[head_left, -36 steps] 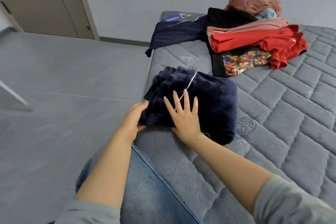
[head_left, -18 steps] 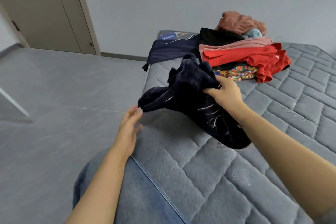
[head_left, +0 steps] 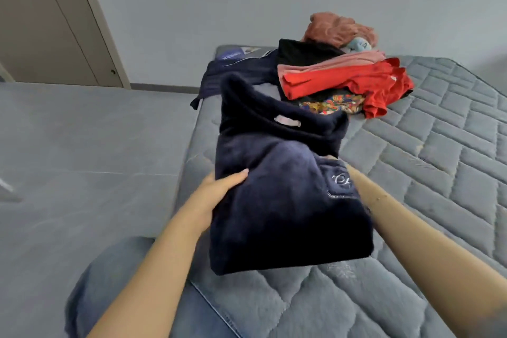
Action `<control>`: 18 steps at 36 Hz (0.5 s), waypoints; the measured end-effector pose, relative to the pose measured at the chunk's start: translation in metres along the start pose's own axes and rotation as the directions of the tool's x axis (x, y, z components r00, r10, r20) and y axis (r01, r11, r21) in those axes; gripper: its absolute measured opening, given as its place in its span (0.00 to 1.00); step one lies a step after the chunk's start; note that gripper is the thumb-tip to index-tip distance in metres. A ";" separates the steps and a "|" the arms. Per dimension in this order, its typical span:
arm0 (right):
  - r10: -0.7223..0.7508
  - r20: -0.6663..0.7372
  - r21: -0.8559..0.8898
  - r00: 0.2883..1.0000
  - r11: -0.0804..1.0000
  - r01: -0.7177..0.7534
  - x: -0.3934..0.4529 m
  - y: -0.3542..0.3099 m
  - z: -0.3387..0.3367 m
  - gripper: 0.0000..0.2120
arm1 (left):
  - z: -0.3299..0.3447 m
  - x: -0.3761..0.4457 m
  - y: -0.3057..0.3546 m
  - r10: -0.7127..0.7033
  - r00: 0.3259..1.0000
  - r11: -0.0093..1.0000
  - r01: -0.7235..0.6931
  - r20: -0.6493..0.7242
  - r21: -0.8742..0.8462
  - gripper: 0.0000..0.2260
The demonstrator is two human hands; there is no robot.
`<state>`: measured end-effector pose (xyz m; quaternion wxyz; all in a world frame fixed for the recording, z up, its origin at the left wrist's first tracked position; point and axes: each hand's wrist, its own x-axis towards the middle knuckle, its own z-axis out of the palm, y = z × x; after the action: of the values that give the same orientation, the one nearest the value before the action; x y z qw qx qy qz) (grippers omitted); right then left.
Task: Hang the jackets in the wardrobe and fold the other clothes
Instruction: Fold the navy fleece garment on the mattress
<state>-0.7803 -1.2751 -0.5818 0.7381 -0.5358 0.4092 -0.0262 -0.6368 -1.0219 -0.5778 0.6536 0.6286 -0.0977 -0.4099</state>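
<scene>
My left fingers (head_left: 241, 175) lie straight and close together, pressed flat on the front of the navy fleece (head_left: 277, 200), left hand (head_left: 219, 186) at its left edge. I cannot tell how my right fingers sit: the right hand is hidden behind the fleece, only the forearm showing at its right edge. The fleece hangs raised above the bed's (head_left: 439, 173) near-left corner, collar up, a small embroidered mark on its right side. At the bed's far edge lies a pile (head_left: 345, 82) of red, pink, black and patterned clothes. My jeans (head_left: 131, 277) touch the near edge
</scene>
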 end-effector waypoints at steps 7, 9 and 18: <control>0.005 0.023 0.207 1.000 0.978 -0.010 0.009 0.046 -0.021 0.15 | 0.015 0.000 -0.075 -0.186 0.971 0.979 0.197 -0.150 0.062 0.17; -0.004 0.019 0.118 1.000 0.993 0.001 0.002 0.048 -0.019 0.17 | 0.017 -0.002 -0.072 -0.196 0.970 0.980 0.199 -0.143 0.004 0.19; -0.369 -0.019 -0.227 0.929 0.907 0.355 0.001 0.043 -0.006 0.09 | 0.002 -0.028 -0.079 -0.305 0.951 0.952 0.303 -0.060 -0.036 0.19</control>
<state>-0.8007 -1.2620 -0.6179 0.6439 -0.6795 0.3254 -0.1336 -0.6886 -0.9944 -0.6377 0.5937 0.6407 0.0269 -0.4861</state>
